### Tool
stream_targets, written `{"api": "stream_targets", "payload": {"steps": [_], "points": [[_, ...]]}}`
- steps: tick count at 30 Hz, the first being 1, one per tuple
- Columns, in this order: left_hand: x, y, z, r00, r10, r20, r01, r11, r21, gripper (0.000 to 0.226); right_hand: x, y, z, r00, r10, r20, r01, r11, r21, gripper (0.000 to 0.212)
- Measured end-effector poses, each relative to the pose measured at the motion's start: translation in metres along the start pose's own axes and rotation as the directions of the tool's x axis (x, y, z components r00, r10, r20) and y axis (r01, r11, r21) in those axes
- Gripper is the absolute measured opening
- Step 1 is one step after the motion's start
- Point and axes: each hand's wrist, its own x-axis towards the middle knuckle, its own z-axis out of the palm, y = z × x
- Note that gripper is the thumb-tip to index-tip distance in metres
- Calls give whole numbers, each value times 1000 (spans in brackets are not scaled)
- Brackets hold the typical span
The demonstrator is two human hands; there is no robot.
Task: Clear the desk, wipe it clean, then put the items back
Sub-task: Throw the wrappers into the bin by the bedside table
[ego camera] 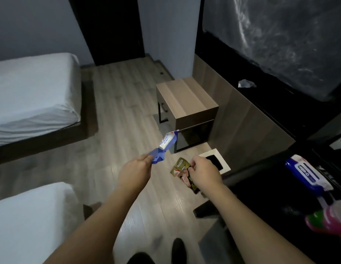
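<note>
Left grip: the left hand (135, 172) pinches one end of a blue and white wrapper (164, 148); the rest sticks out past the fingers, up and away, unsupported.
Right grip: the right hand (203, 172) has fingers curled onto the top edge of an olive snack packet (182, 173), which hangs below and to the inner side of the hand.
Bin: a white bin with a dark slot (216, 161) sits on the floor just beyond the right hand, partly hidden by it.
Desk: the dark desk (276, 187) lies well off to the outer side of the right hand, with a blue wipes pack (306, 173) on it.
Risk, wrapper: held only by its tip, it could slip out or flutter to the floor short of the bin.
Risk, packet: the slot looks narrow; a limp packet let go off-centre would likely catch the rim and slide off.
Risk, both at once: two releases together split attention, so one may miss.
Risk, sorting: if either is not rubbish, binning it loses something meant to go back.
</note>
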Motion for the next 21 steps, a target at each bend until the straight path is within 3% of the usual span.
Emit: {"api": "stream_targets", "payload": {"steps": [5, 12, 17, 21], "points": [[73, -13, 10, 1000, -21, 22, 23, 998, -54, 15, 66, -4, -7, 997, 74, 14, -74, 997, 28, 10], [213, -12, 59, 977, 162, 136, -141, 979, -146, 18, 164, 20, -18, 923, 385, -9, -377, 909, 175, 8], [314, 25, 90, 923, 311, 226, -242, 927, -286, 25, 199, 52, -44, 714, 693, -99, -620, 692, 370, 17], [357, 87, 107, 849, 424, 316, -304, 880, -365, 23, 195, 93, -62, 503, 848, -167, -698, 512, 500, 16]]}}
